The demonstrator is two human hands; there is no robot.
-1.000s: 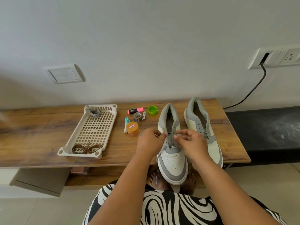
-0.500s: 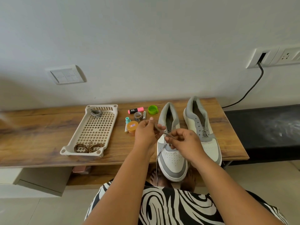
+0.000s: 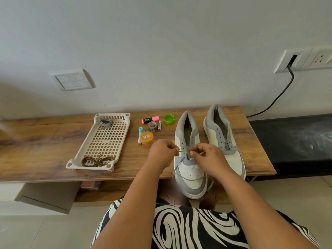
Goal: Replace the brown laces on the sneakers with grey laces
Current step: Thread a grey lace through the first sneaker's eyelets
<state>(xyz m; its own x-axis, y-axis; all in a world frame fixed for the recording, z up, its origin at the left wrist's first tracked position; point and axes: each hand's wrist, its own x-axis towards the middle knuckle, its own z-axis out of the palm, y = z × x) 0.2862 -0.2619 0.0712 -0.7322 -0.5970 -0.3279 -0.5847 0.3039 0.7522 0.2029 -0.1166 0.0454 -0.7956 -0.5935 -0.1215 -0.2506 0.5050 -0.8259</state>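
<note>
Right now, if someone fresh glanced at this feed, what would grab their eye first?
Both hands, left hand and right hand, pinching a grey lace at the lowest eyelets of the near sneaker, which overhangs the table edge. Next, the beige tray at left, with brown laces coiled at its near end.

A home room is suggested: a wooden bench (image 3: 45, 141) is set against a plain painted wall (image 3: 161, 42) fitted with a switch (image 3: 72, 80) and socket (image 3: 303, 59), above tiled floor (image 3: 36, 230).
</note>
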